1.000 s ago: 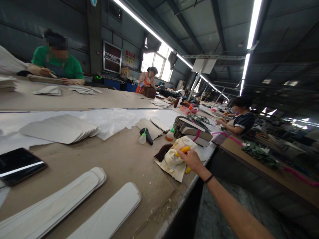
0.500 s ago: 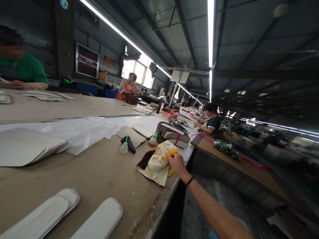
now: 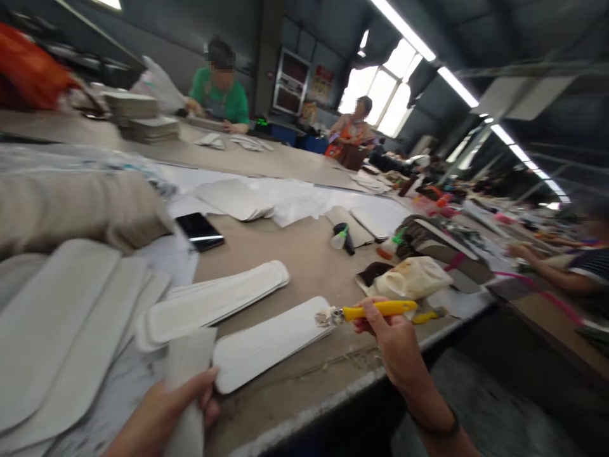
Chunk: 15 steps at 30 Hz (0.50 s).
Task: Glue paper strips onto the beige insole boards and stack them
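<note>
My right hand [image 3: 394, 336] is closed around the yellow handle of a glue brush [image 3: 380, 310]. Its bristles, clotted with whitish paste, are over or touching the far end of a white rounded panel [image 3: 271, 346] on the table. My left hand [image 3: 190, 400] grips a pale strip, perhaps several layered together [image 3: 190, 358], beside the panel's near end. Behind the brush sits a cream-coloured, glue-crusted container [image 3: 413, 277]. A second yellow handle [image 3: 428, 315] lies beside it.
More white panels [image 3: 219, 301] lie behind, with larger ones [image 3: 61, 324] at left. A black phone [image 3: 198, 231], a small bottle with a green tip [image 3: 339, 239] and bundled dark pieces [image 3: 442, 244] are on the table [image 3: 304, 254]. Co-workers sit at the far table and at right.
The view has swung left and down. My right hand has brought the brush from the glue container to the white panel. My left hand has come into view holding the pale strip.
</note>
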Available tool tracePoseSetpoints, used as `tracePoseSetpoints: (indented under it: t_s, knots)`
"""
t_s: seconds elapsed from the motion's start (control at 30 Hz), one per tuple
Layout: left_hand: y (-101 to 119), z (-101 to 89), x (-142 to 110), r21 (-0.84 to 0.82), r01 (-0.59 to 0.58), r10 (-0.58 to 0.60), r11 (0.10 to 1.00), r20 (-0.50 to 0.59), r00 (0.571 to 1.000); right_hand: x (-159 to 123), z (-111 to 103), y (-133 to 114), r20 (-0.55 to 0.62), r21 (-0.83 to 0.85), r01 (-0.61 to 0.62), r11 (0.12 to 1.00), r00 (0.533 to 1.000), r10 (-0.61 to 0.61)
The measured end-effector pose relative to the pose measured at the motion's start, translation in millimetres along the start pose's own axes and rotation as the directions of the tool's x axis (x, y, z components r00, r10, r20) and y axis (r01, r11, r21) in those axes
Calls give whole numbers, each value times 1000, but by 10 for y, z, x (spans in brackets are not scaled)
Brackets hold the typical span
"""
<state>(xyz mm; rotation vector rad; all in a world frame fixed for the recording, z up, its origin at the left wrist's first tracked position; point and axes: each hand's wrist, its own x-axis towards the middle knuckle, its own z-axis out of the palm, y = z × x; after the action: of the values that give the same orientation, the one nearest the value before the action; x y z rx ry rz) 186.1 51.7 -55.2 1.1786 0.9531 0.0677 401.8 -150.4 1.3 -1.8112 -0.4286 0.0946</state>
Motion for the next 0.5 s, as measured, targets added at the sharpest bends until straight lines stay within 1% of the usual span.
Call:
tracePoseSetpoints:
  t_s: [0.03,0.07,0.1,0.17,0.23,0.27,0.33,0.5]
  knots:
    - [-15,-50,-28,-54,35,-32,998,60,998,-87,190,-42,67,102,-50,994,997,43]
    - [-14,-76,-36,-108,50,-43,993,64,997,-173,373,-81,134,183,-100,978,988,76]
    - [-1,-86,-33,-127,54,-50,990,37,998,-258,542,-113,198,233,-141,962,975,95]
    - [34,-73,-17,-158,52,-51,986,14,999,-403,828,-147,292,279,-210,937,948,126]
    - [60,-48,-16,-171,52,-52,984,5,999,-493,1024,-143,339,272,-250,929,929,150]
    - [66,-40,-22,-177,55,-55,983,5,998,-514,1085,-135,346,253,-255,933,925,159]
    - [69,-37,-37,-187,61,-60,981,7,998,-521,1138,-129,335,204,-237,950,929,160]
    - [56,-57,-26,-198,52,-51,979,10,999,-482,1089,-239,268,122,-143,982,957,107]
